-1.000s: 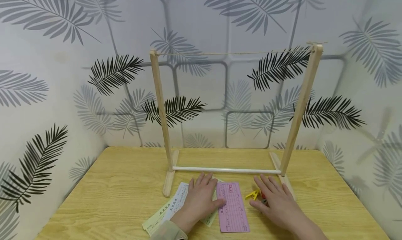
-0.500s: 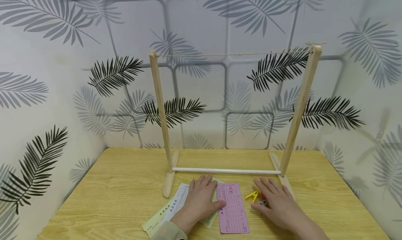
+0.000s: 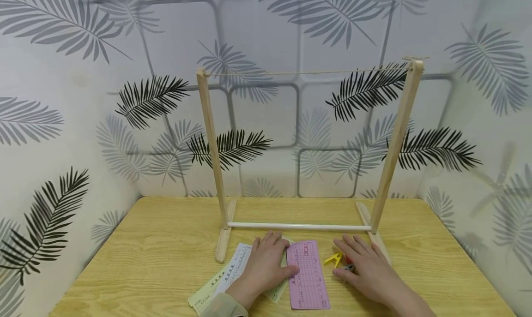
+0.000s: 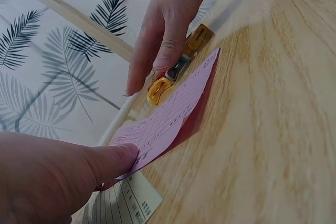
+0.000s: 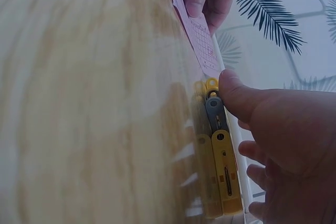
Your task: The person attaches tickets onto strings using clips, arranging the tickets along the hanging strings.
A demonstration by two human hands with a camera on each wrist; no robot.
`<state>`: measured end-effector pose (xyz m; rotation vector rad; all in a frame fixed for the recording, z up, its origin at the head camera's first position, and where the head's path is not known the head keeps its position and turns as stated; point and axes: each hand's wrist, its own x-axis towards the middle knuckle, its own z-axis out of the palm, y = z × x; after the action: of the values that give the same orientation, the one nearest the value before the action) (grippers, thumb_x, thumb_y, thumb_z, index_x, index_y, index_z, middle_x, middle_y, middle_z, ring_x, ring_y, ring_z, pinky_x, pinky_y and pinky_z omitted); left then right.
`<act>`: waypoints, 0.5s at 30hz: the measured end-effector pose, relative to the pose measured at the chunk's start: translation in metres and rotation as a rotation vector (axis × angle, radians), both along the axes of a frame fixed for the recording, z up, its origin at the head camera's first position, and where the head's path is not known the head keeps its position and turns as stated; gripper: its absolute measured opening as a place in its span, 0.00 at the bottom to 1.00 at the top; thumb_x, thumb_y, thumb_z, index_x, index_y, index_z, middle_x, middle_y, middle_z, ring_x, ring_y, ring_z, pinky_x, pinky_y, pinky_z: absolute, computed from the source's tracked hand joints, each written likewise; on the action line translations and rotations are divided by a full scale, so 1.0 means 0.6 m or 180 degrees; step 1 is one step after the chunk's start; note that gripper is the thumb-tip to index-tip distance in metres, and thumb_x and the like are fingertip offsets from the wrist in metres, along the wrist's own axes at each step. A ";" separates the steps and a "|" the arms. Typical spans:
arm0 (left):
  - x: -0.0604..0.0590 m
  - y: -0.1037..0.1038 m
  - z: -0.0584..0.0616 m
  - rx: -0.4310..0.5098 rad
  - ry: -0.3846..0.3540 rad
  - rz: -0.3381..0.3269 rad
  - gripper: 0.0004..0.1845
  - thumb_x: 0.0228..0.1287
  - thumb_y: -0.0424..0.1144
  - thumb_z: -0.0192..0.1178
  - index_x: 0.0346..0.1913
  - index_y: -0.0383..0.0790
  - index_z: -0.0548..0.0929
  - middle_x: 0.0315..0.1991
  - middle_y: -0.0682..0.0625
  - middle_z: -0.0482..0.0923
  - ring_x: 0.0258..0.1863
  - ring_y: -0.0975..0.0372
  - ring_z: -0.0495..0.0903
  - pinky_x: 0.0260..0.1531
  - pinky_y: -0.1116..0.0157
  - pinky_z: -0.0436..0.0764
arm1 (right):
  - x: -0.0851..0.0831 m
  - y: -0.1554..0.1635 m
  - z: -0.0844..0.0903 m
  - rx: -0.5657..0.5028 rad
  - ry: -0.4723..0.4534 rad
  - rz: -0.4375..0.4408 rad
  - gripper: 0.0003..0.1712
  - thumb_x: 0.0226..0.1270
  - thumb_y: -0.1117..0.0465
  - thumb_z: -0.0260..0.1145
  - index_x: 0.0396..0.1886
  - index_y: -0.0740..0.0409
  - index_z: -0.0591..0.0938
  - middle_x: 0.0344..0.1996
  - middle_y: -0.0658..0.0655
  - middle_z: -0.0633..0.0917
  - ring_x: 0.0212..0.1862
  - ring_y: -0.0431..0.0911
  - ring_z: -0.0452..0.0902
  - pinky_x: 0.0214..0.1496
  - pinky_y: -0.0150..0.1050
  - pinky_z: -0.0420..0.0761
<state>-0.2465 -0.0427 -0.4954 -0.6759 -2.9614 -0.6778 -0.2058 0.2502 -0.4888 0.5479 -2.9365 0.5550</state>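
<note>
A pink slip (image 3: 311, 280) lies lengthwise on the worktop (image 3: 158, 248), about midway between its left and right edges, one side bowed up off the wood. The left hand (image 3: 266, 264) rests beside it with fingers extended and loose, its thumb on the slip's left edge. Under that hand, a pale green slip (image 3: 276, 293), a white slip (image 3: 235, 266) and a yellow-green slip (image 3: 203, 293) fan toward the worktop's left edge. On the pink slip's other side sit a yellow clip (image 3: 337, 257), a grey clip (image 5: 214, 109), a red clip (image 3: 348, 260) and an orange-brown clip (image 4: 198, 38). Over these is the right hand (image 3: 367, 268), fingers spread and relaxed. Nearer the far edge stands a wooden frame (image 3: 399, 146), a white rod (image 3: 299, 225) low between its posts and a string (image 3: 307, 72) across the top, before a leaf-patterned wall (image 3: 266, 169).
</note>
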 end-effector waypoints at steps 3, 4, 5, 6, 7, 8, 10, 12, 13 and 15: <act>0.000 0.001 0.000 0.0073 -0.0036 -0.0026 0.30 0.66 0.55 0.80 0.63 0.43 0.86 0.80 0.41 0.70 0.83 0.43 0.62 0.79 0.32 0.56 | 0.000 0.000 0.000 0.0003 -0.0007 0.0017 0.41 0.76 0.39 0.73 0.80 0.55 0.77 0.79 0.67 0.73 0.80 0.73 0.63 0.75 0.81 0.57; 0.000 0.001 0.001 0.0101 -0.0051 -0.0034 0.29 0.66 0.54 0.80 0.62 0.43 0.86 0.80 0.41 0.70 0.83 0.42 0.62 0.79 0.32 0.55 | 0.000 0.000 0.001 0.0006 -0.0020 0.0021 0.41 0.76 0.39 0.73 0.79 0.55 0.78 0.79 0.67 0.74 0.80 0.73 0.63 0.75 0.81 0.57; 0.000 0.002 0.001 0.0122 -0.0059 -0.0044 0.27 0.66 0.53 0.80 0.61 0.43 0.86 0.80 0.41 0.70 0.83 0.42 0.62 0.79 0.32 0.55 | 0.000 0.000 0.001 0.0013 -0.0027 0.0025 0.40 0.77 0.39 0.73 0.79 0.55 0.78 0.79 0.67 0.74 0.80 0.73 0.63 0.75 0.81 0.57; 0.000 0.002 0.001 0.0147 -0.0066 -0.0050 0.26 0.66 0.53 0.80 0.60 0.43 0.86 0.80 0.41 0.70 0.83 0.42 0.62 0.79 0.32 0.55 | -0.001 0.000 0.001 0.0017 -0.0033 0.0028 0.40 0.77 0.39 0.73 0.78 0.56 0.79 0.79 0.67 0.74 0.80 0.73 0.63 0.75 0.81 0.57; 0.000 0.002 0.002 0.0173 -0.0057 -0.0062 0.25 0.66 0.52 0.80 0.59 0.43 0.86 0.79 0.41 0.71 0.83 0.41 0.62 0.79 0.31 0.55 | -0.001 0.000 0.001 0.0018 -0.0040 0.0034 0.39 0.77 0.40 0.73 0.78 0.56 0.79 0.78 0.67 0.74 0.80 0.73 0.62 0.75 0.81 0.57; 0.001 0.002 0.002 0.0188 -0.0051 -0.0069 0.24 0.66 0.51 0.80 0.58 0.43 0.86 0.79 0.40 0.71 0.83 0.41 0.62 0.78 0.31 0.55 | -0.002 0.000 0.002 0.0017 -0.0040 0.0039 0.39 0.77 0.40 0.73 0.77 0.56 0.79 0.78 0.67 0.74 0.80 0.73 0.62 0.75 0.81 0.57; 0.001 0.003 0.003 0.0232 -0.0043 -0.0074 0.23 0.65 0.50 0.81 0.55 0.43 0.85 0.78 0.40 0.72 0.82 0.41 0.63 0.78 0.31 0.55 | -0.002 0.001 0.003 0.0005 -0.0032 0.0053 0.38 0.76 0.41 0.73 0.77 0.56 0.80 0.78 0.67 0.75 0.80 0.73 0.63 0.75 0.81 0.57; 0.003 0.004 0.003 0.0281 -0.0042 -0.0077 0.22 0.64 0.49 0.81 0.53 0.44 0.85 0.78 0.39 0.72 0.82 0.40 0.63 0.78 0.31 0.55 | -0.002 0.002 0.004 -0.0012 -0.0031 0.0066 0.38 0.76 0.41 0.74 0.76 0.56 0.80 0.78 0.68 0.75 0.80 0.73 0.63 0.75 0.81 0.57; 0.003 0.004 0.004 0.0307 -0.0052 -0.0077 0.21 0.63 0.49 0.82 0.51 0.44 0.84 0.78 0.39 0.72 0.82 0.40 0.63 0.79 0.31 0.55 | -0.002 0.002 0.004 -0.0017 -0.0039 0.0072 0.38 0.76 0.41 0.74 0.76 0.57 0.80 0.77 0.68 0.75 0.80 0.73 0.63 0.75 0.81 0.57; 0.005 0.005 0.004 0.0340 -0.0086 -0.0065 0.21 0.62 0.48 0.83 0.49 0.45 0.83 0.78 0.38 0.72 0.82 0.40 0.63 0.79 0.31 0.53 | -0.002 0.003 0.005 -0.0023 -0.0057 0.0078 0.38 0.76 0.41 0.74 0.76 0.57 0.81 0.77 0.68 0.75 0.80 0.73 0.63 0.75 0.81 0.58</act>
<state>-0.2436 -0.0396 -0.4930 -0.6950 -2.9208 -0.8461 -0.2068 0.2520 -0.4859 0.5820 -2.9471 0.5760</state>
